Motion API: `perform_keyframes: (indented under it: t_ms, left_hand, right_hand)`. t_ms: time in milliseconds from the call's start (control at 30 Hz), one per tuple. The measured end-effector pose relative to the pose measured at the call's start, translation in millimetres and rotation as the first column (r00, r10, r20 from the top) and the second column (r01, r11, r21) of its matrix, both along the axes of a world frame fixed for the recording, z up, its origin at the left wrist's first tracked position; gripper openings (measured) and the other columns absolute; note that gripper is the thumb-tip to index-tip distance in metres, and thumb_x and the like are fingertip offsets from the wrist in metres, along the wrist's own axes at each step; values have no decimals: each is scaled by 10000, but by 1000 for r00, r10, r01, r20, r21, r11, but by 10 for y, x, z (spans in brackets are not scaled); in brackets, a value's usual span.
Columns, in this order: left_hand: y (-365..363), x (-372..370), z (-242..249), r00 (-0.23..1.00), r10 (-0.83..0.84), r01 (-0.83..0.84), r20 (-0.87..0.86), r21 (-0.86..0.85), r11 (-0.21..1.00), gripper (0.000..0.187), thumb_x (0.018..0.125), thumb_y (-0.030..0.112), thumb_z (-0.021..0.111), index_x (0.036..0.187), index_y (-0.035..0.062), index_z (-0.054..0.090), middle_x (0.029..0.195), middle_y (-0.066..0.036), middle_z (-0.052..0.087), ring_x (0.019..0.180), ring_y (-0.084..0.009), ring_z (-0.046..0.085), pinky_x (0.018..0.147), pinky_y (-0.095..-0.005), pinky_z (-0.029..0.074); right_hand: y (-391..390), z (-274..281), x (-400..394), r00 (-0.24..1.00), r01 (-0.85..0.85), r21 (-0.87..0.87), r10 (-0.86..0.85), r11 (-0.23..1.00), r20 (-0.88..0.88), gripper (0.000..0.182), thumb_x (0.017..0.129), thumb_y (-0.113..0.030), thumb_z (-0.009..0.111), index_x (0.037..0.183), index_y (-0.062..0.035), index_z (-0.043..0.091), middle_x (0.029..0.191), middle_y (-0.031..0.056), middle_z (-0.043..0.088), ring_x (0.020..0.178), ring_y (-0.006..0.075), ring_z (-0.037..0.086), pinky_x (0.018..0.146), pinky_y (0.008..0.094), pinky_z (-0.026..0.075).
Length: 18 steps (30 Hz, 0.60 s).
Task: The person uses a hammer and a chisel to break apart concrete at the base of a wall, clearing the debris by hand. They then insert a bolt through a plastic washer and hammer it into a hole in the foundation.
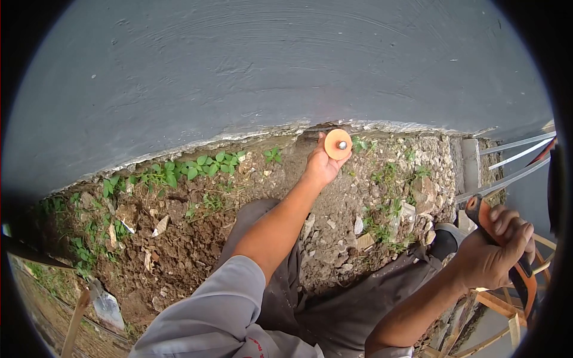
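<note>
My left hand (323,166) is closed around a chisel (335,153) with a round orange hand guard; its metal striking end faces up toward me. The chisel stands at the foot of the grey wall (286,71), and its tip is hidden beneath the guard and my hand. At the right, my right hand (492,256) grips the orange and black handle of what looks like a hammer (525,285). The hammer's head cannot be made out near the dark edge of the view.
Loose brown soil (191,244) and broken stones lie along the wall, with green weeds (203,167) among them. A trowel-like blade (107,307) rests at the lower left. Metal strips (507,179) and wooden pieces (501,304) are at the right, near my shoe (444,241).
</note>
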<state>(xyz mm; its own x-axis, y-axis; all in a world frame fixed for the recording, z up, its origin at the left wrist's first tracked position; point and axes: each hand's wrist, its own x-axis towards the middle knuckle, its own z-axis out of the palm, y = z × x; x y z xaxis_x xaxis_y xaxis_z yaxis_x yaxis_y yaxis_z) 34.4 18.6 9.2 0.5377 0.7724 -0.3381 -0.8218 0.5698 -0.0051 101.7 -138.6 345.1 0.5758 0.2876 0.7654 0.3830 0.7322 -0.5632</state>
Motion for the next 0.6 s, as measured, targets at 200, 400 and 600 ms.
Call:
perform_keyframes:
  t_ms: [200, 400, 600]
  left_hand:
    - [134, 43, -66, 999, 14, -15, 31, 39, 999, 457, 974, 492, 393, 1192, 121, 548, 1193, -69, 610, 1109, -264, 577, 1024, -498, 412]
    - [-1, -47, 87, 997, -32, 32, -74, 1, 999, 551, 952, 546, 347, 1223, 108, 544, 1217, -86, 606, 1151, -298, 563, 1075, -498, 358]
    - [-3, -33, 33, 998, -33, 33, -60, -2, 999, 485, 968, 508, 385, 1236, 130, 525, 1237, -63, 587, 1154, -274, 553, 1043, -505, 395]
  right_hand:
    - [-301, -2287, -434, 935, -342, -935, -61, 94, -349, 194, 806, -65, 650, 750, -58, 464, 539, 2, 445, 362, 118, 417, 340, 281, 344]
    - [-357, -932, -306, 993, -106, -845, 12, 525, -117, 181, 853, -66, 649, 788, -50, 481, 521, 0, 467, 379, 75, 430, 347, 216, 338]
    - [53, 54, -12, 964, 141, -61, -123, 988, 237, 277, 931, -58, 536, 706, -77, 375, 546, 4, 351, 441, 120, 365, 392, 245, 361]
